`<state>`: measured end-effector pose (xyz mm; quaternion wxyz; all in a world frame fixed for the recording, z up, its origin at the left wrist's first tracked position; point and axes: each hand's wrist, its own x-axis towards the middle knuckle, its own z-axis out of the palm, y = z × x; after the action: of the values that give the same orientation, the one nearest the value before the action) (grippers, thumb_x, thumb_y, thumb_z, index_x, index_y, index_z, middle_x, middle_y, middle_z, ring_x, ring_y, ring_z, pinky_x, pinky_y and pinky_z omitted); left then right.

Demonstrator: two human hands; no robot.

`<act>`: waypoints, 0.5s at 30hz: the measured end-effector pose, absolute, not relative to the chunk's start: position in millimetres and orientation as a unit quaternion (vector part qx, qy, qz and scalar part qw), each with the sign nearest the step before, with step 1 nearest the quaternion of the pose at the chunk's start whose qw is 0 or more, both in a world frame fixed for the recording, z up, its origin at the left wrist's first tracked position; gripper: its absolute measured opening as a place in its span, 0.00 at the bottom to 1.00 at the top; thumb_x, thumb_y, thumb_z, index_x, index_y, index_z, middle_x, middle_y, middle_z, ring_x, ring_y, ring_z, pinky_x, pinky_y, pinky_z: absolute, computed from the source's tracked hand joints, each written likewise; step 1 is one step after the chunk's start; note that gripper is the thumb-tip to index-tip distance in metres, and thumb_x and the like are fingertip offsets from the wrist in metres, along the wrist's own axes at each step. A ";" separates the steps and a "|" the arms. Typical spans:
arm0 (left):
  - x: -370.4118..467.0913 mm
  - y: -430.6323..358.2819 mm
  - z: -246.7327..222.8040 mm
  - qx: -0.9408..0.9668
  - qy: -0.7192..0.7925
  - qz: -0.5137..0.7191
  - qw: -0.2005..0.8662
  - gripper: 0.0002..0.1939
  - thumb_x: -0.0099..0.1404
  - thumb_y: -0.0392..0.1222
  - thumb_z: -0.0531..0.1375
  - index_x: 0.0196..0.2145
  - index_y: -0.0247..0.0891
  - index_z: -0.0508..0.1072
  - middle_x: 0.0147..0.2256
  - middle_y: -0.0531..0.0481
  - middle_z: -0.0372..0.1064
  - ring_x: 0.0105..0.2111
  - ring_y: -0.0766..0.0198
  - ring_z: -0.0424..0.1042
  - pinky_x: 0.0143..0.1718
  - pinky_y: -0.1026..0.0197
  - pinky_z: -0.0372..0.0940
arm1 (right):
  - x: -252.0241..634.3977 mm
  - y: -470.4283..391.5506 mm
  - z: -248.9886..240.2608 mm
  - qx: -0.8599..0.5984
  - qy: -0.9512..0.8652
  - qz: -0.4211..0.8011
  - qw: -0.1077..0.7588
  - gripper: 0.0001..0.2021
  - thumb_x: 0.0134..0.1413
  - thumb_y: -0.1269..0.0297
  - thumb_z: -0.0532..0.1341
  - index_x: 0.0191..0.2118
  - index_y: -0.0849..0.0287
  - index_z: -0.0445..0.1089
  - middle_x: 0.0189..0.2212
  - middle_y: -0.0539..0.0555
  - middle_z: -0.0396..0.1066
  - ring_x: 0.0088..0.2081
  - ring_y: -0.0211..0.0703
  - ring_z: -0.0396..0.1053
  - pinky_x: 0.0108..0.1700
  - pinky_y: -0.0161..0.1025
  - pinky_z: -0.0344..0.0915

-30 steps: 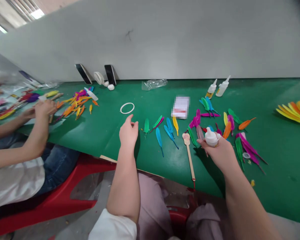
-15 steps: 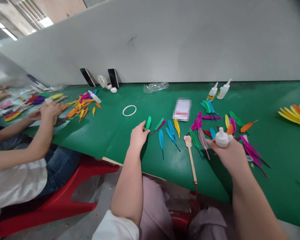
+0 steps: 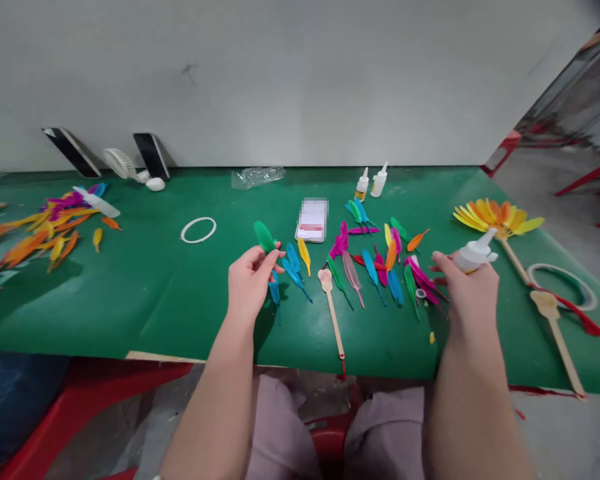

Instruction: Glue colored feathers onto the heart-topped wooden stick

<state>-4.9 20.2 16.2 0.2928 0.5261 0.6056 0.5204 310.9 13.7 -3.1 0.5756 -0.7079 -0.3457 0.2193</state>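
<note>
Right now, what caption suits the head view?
Left hand pinches a green feather; right hand grips a white nozzle bottle.

I'm in a craft workshop, by the look of it: my green-topped desk (image 3: 170,287) carries loose dyed feathers (image 3: 352,269), nozzle-tipped squeeze bottles (image 3: 379,183) right of centre and a feather fan (image 3: 501,215) at right, with a red plastic stool (image 3: 97,387) at lower left and bare grey floor (image 3: 543,170) at upper right.

text: none legible | phone screen (image 3: 312,220): pixelated | bottle label (image 3: 361,196): too small
</note>
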 end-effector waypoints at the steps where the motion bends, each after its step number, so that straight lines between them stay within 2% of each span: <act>1: -1.4 20.5 16.6 0.515 0.587 0.540 0.315 0.14 0.57 0.48 0.58 0.35 0.35 0.73 0.30 0.49 0.71 0.22 0.70 0.66 0.20 0.68 0.58 | 317.2 13.5 -3.6 -0.698 -0.326 0.212 0.601 0.15 0.35 0.56 0.66 0.28 0.59 0.64 0.23 0.48 0.65 0.25 0.39 0.67 0.20 0.34 0.65; 3: 1.1 22.3 16.6 0.491 0.562 0.580 0.328 0.15 0.57 0.48 0.59 0.38 0.34 0.73 0.30 0.49 0.70 0.21 0.71 0.64 0.19 0.69 0.58 | 329.0 12.7 -5.0 -0.690 -0.292 0.200 0.632 0.15 0.34 0.57 0.66 0.27 0.59 0.63 0.22 0.47 0.64 0.25 0.40 0.68 0.19 0.33 0.65; 9: -7.8 29.1 11.2 0.454 0.542 0.610 0.358 0.19 0.57 0.47 0.59 0.45 0.38 0.70 0.21 0.57 0.60 0.16 0.74 0.58 0.16 0.70 0.56 | 340.7 10.0 -6.6 -0.716 -0.276 0.198 0.610 0.16 0.33 0.58 0.67 0.28 0.60 0.64 0.22 0.48 0.65 0.24 0.39 0.68 0.16 0.31 0.62; 15: -24.8 33.1 6.2 0.447 0.540 0.585 0.408 0.22 0.59 0.49 0.56 0.50 0.40 0.65 0.26 0.53 0.65 0.20 0.71 0.62 0.17 0.69 0.57 | 332.4 11.2 -7.7 -0.718 -0.300 0.215 0.590 0.16 0.33 0.56 0.67 0.28 0.60 0.65 0.22 0.48 0.65 0.25 0.40 0.68 0.18 0.33 0.64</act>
<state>-24.8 33.1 6.2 0.4078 0.4470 0.5405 0.5846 332.4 11.2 -7.7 0.5896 -0.7182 -0.3002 0.2154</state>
